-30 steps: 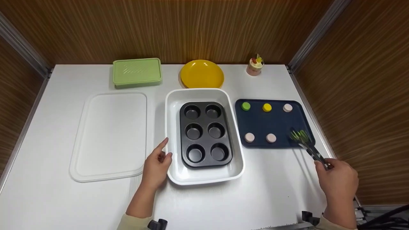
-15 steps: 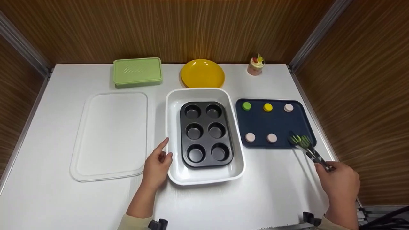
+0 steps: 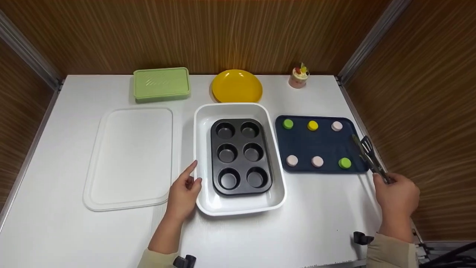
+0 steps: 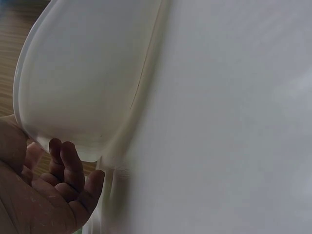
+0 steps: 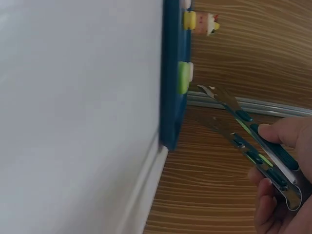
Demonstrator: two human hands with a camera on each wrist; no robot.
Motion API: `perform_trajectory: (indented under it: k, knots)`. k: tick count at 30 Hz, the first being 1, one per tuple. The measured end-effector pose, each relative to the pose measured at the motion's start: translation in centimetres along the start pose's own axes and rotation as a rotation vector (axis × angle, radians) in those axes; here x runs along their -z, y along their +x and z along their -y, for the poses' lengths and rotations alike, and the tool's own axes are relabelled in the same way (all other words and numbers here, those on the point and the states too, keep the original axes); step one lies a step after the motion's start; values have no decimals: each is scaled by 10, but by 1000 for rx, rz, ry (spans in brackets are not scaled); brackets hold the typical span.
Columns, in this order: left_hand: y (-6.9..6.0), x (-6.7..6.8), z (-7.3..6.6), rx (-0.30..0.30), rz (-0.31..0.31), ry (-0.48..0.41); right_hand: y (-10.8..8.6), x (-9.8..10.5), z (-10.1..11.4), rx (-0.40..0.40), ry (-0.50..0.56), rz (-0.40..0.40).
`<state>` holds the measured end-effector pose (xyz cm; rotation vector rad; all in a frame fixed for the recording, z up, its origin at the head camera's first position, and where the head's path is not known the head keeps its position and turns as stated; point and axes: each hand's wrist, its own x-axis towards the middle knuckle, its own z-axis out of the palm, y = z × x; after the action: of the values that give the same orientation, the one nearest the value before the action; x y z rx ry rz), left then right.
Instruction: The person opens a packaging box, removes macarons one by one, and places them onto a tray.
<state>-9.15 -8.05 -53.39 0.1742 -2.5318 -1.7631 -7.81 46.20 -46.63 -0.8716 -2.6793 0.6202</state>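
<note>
My right hand (image 3: 397, 193) grips food tongs (image 3: 368, 154), held over the right edge of a dark blue tray (image 3: 316, 143). In the right wrist view the tongs' two arms stand apart with nothing between them. A green macaron-like disc (image 3: 345, 163) lies at the tray's front right, beside the tongs. Pink discs (image 3: 317, 161), a yellow disc (image 3: 312, 125) and another green disc (image 3: 288, 124) also sit on the tray. My left hand (image 3: 182, 195) touches the left side of a white tub (image 3: 203, 204), its fingers loosely bent. Inside the tub lies a black muffin tin (image 3: 238, 165).
A white lid (image 3: 132, 158) lies flat left of the tub. Along the back stand a green lidded box (image 3: 161, 83), a yellow plate (image 3: 237, 87) and a small dessert cup (image 3: 298, 77). Wooden panels (image 3: 420, 111) border the table at the back and sides.
The tongs have moved off the front-right green disc, up and to the right, and that disc now shows on the tray. My left hand stays at the tub.
</note>
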Motion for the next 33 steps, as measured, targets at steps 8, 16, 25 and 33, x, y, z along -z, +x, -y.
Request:
perform_trajectory:
  k: [8, 16, 25, 33]
  knots:
    - [-2, 0, 1, 5, 0, -13, 10, -17, -5, -21, 21, 35]
    - [-3, 0, 1, 0, 1, -18, 12, -22, -12, -37, -61, 131]
    - [-2, 0, -2, 26, -10, 20, 22, -23, -18, -37, -126, 320]
    - [-1, -1, -1, -7, 11, 10, 17, -16, -13, -42, -179, 360]
